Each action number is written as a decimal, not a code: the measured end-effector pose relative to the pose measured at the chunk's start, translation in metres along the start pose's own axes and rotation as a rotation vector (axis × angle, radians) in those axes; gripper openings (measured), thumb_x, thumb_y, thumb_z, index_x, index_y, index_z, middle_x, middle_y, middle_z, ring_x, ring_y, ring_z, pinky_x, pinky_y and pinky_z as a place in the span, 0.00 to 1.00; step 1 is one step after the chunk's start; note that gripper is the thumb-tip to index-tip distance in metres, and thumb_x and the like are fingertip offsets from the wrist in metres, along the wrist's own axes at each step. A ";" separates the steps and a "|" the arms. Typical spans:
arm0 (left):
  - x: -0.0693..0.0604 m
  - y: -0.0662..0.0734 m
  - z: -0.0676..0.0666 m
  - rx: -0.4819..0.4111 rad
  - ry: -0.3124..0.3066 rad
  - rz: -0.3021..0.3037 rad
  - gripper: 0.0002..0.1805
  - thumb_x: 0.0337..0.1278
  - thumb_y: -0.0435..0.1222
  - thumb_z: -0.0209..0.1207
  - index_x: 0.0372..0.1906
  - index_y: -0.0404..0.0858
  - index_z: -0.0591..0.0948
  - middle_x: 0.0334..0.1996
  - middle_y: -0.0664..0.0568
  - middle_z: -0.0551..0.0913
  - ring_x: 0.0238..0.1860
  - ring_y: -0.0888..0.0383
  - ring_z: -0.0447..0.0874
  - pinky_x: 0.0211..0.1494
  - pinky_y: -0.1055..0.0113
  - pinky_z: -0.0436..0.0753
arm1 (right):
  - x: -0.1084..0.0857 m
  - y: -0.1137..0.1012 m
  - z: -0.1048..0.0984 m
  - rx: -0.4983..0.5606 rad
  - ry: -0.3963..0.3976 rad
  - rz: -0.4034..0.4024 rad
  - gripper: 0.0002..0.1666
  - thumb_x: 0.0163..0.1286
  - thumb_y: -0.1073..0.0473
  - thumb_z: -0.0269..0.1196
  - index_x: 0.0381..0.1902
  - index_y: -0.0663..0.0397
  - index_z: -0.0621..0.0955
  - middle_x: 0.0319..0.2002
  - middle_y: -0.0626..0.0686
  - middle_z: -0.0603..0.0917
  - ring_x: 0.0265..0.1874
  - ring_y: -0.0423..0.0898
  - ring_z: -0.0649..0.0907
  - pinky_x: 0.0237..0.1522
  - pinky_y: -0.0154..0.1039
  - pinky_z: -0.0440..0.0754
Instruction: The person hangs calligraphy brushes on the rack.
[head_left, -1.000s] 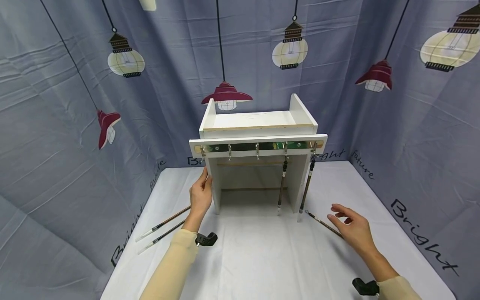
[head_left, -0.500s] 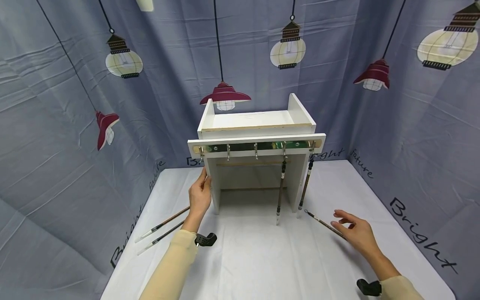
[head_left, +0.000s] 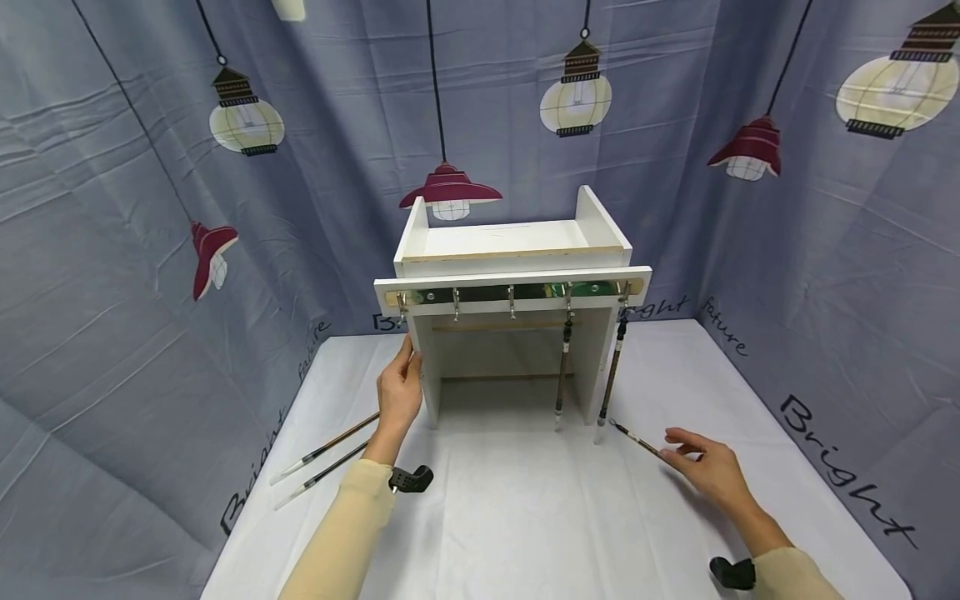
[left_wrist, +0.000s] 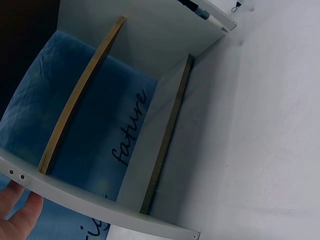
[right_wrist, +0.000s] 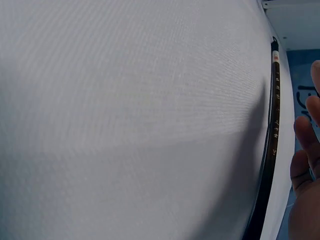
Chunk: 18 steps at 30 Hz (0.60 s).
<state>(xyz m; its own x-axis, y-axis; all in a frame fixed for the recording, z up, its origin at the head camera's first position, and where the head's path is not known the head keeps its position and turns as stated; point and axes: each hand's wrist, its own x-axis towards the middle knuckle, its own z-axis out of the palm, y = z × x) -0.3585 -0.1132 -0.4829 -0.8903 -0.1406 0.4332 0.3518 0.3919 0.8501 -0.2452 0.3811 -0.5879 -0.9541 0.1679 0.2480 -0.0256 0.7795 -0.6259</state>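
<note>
My left hand (head_left: 399, 392) touches the outer left side panel (head_left: 431, 375) of a white wooden rack (head_left: 517, 265), its fingers pointing up along the board. In the left wrist view two fingertips (left_wrist: 31, 205) meet that panel's edge. My right hand (head_left: 708, 469) hovers over a dark calligraphy brush (head_left: 636, 439) lying on the white cloth, fingers loosely bent. The right wrist view shows the same brush (right_wrist: 275, 90), with a hanging loop and lettering, apart from the fingers (right_wrist: 306, 131). Two more brushes, an inner brush (head_left: 564, 362) and an outer brush (head_left: 612, 371), hang from the rack's right hooks.
Several metal hooks line the front rail (head_left: 480, 293); those on the left and middle hold nothing. An upper brush (head_left: 330, 443) and a lower brush (head_left: 322, 477) lie left of my left forearm. A patterned blue-grey curtain (head_left: 337, 125) surrounds the table.
The right hand has moved down, then slightly left over the lying brush. The left hand stays at the rack's side. The hanging brushes swing a little.
</note>
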 end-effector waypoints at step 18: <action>-0.001 -0.002 -0.001 0.000 0.004 -0.003 0.27 0.80 0.43 0.53 0.77 0.42 0.69 0.74 0.46 0.71 0.68 0.45 0.79 0.67 0.48 0.80 | 0.000 0.011 0.013 -0.023 -0.007 0.047 0.25 0.64 0.58 0.74 0.57 0.62 0.85 0.42 0.58 0.91 0.37 0.47 0.84 0.36 0.37 0.76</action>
<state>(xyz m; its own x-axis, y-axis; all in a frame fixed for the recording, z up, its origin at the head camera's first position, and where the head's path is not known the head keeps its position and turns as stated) -0.3584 -0.1145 -0.4844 -0.8903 -0.1451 0.4317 0.3492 0.3912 0.8515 -0.2498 0.3821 -0.6047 -0.9562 0.2002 0.2135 0.0258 0.7843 -0.6199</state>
